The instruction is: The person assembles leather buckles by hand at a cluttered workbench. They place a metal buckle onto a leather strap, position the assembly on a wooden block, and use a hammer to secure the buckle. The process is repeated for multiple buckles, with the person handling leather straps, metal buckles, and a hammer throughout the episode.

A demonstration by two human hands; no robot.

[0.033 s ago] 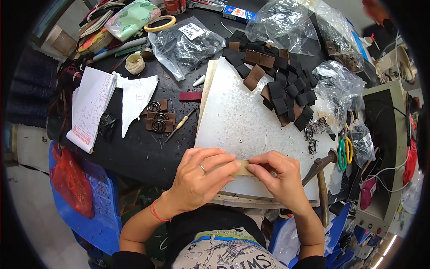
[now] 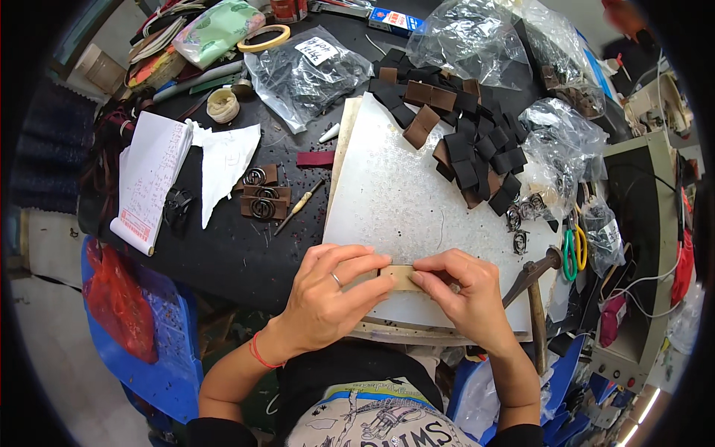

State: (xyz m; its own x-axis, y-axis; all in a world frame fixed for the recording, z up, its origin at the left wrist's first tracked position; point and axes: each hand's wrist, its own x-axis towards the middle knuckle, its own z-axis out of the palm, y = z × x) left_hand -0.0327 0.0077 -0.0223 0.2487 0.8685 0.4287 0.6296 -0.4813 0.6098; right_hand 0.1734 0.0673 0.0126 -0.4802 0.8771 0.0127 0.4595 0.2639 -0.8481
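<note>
A small beige strip [image 2: 403, 278] is held flat between my two hands, over the near part of a pale metal board [image 2: 380, 194]. My left hand [image 2: 328, 290] pinches its left end, fingers bent and pressed together. At the other end, my right hand [image 2: 468, 292] grips it between thumb and forefinger. Beyond my hands, a heap of folded black and brown strap pieces [image 2: 477, 153] covers the board's far right. Several dark metal ring buckles [image 2: 520, 240] lie at its right edge. To the left, more buckles sit on brown pieces [image 2: 266, 203], beside a wooden-handled awl [image 2: 300, 206].
A hammer [image 2: 533, 276] rests at the board's right edge, near green and yellow scissors [image 2: 572, 249]. A written notepad [image 2: 153, 175], a torn white paper [image 2: 226, 167] and a maroon strip [image 2: 316, 159] lie leftward. Clear plastic bags [image 2: 305, 74] stand farther back.
The fingers of my left hand have slid slightly left, uncovering more of the beige strip. My right hand stays in place.
</note>
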